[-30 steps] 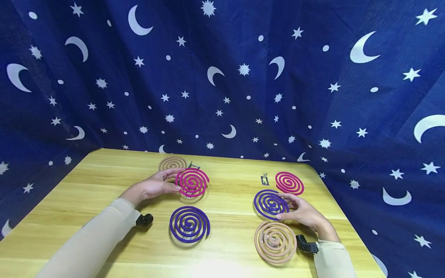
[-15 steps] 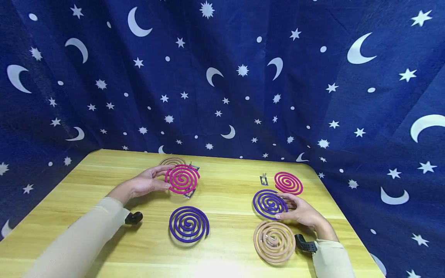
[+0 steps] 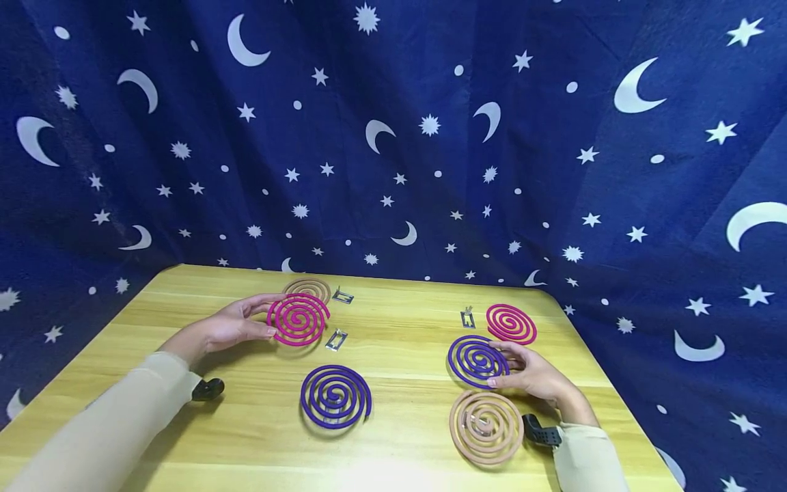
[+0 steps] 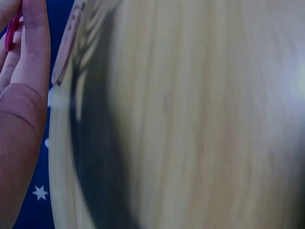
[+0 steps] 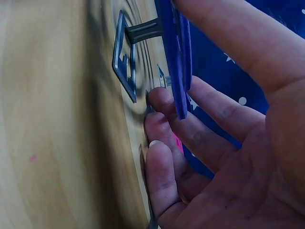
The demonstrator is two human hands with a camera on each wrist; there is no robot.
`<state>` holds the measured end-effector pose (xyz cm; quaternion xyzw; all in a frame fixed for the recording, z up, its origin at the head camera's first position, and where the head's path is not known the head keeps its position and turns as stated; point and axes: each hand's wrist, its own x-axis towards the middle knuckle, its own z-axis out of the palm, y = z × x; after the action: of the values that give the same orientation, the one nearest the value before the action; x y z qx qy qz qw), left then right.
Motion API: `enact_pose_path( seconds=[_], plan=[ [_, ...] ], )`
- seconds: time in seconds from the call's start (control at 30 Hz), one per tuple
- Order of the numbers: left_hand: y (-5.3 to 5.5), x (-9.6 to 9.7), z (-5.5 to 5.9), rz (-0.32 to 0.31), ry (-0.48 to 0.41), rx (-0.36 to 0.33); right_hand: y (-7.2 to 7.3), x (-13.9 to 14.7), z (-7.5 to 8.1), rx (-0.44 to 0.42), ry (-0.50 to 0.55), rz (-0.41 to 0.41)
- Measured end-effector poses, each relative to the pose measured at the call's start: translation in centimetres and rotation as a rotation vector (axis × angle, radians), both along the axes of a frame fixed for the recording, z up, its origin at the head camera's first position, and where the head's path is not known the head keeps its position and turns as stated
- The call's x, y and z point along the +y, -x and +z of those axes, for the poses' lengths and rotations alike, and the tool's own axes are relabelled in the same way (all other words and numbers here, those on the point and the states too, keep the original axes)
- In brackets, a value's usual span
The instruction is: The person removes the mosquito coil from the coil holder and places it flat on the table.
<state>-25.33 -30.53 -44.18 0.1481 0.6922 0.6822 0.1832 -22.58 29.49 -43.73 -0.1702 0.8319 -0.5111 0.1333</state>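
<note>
In the head view my left hand pinches the right-opening pink mosquito coil by its left edge, raised over the table in front of a tan mosquito coil. A sliver of the pink coil shows between the fingers in the left wrist view. My right hand pinches the purple mosquito coil at its right edge. Below that coil, the right wrist view has a metal coil stand, its upright tab reaching the coil. A bare metal stand lies right of the left hand.
A second purple coil sits front centre, and a tan coil front right, both on stands. Another pink coil lies behind my right hand. Two bare stands are farther back. A starry blue curtain backs the wooden table.
My left hand has moved left with the pink coil, off the metal stand, which now shows fully. The right hand and its purple coil stay in place.
</note>
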Motion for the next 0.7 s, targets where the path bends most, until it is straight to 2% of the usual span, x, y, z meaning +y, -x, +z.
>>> enact_pose_path(
  seconds=[0.2, 0.4, 0.47, 0.57, 0.7],
  plan=[
    [-0.7, -1.5, -0.4, 0.024, -0.021, -0.03, 0.2, 0.0, 0.0, 0.017, -0.009, 0.018],
    [-0.8, -1.9, -1.4, 0.01, 0.021, -0.039, 0.2, 0.4, -0.4, 0.01, -0.008, 0.026],
    [-0.9, -1.9, -1.7, 0.021, 0.06, -0.038, 0.3, 0.4, -0.5, 0.006, -0.004, 0.029],
    [-1.0, -1.9, -1.7, 0.032, 0.154, -0.002, 0.3, 0.4, -0.5, 0.012, -0.002, 0.023],
    [-1.4, -1.3, -0.7, 0.012, 0.332, 0.074, 0.4, 0.3, -0.4, 0.016, 0.004, 0.029]
  ],
)
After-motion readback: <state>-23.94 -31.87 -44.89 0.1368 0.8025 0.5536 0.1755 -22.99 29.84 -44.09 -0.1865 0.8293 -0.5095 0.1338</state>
